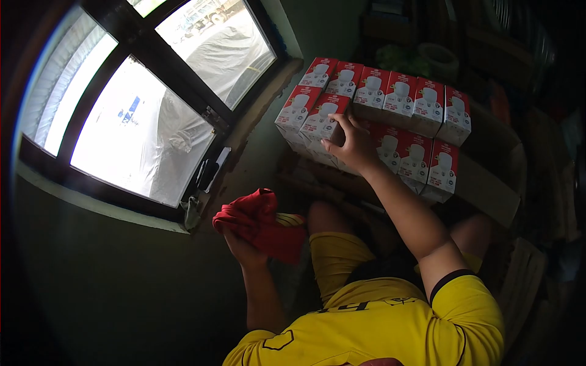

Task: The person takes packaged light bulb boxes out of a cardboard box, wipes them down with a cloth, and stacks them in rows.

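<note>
My left hand (242, 246) is closed around a bunched red cloth (259, 221), which hangs loosely beside my knee. My right hand (353, 144) reaches to the stacked cartons and grips a red and white light bulb box (325, 114) at its right side. The thumb lies against the front of that box, and the index finger is at its upper right edge. Other fingers are partly hidden behind the hand. To its left stands another bulb box (297, 108). Lower boxes (415, 155) of the same kind sit to the right of my hand.
A back row of bulb boxes (400, 94) stands behind. An open cardboard carton (488, 186) is at the right. On the left are a window (143, 131) and its sill, with a dark and white object (213, 171) on it. A roll (438, 58) lies in shadow behind.
</note>
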Demonstrator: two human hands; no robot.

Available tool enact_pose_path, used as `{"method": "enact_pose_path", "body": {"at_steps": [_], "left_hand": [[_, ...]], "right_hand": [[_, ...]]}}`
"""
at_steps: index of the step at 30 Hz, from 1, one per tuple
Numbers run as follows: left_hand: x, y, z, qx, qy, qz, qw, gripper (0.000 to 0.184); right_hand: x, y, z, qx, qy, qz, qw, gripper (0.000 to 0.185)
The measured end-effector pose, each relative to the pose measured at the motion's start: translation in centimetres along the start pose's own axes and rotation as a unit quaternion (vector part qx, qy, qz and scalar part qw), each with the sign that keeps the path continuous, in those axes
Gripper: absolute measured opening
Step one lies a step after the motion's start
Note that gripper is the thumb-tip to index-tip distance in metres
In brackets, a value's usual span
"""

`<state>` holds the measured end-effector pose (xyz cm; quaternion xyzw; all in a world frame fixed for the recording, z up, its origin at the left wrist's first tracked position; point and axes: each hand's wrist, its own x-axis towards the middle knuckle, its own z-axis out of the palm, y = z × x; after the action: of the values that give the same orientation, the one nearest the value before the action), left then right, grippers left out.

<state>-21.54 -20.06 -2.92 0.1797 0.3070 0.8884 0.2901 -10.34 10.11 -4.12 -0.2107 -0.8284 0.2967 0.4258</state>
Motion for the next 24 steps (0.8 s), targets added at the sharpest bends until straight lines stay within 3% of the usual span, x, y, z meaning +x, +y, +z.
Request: {"method": "enact_pose_path", "body": {"at_steps": [16,22,24], "left_hand": [[-0.2,-0.2,-0.7,0.014,-0.030,0.003,0.999,0.064],[-0.3,-0.6,0.3,-0.025,0.016,-0.002,1.000,0.062],[-0.2,-0.9,2.0,0.015,-0.022,0.004,1.000,0.062]], "right_hand": [[0.3,0.6,-0.4,-0.022,-0.003,-0.003,1.000,0.058],[0.0,1.1,0.1,-0.039,0.007,0.003,0.999,0.060],[0.0,1.3,0.2,-0.033,0.004,0.008,0.999,0.061]]}}
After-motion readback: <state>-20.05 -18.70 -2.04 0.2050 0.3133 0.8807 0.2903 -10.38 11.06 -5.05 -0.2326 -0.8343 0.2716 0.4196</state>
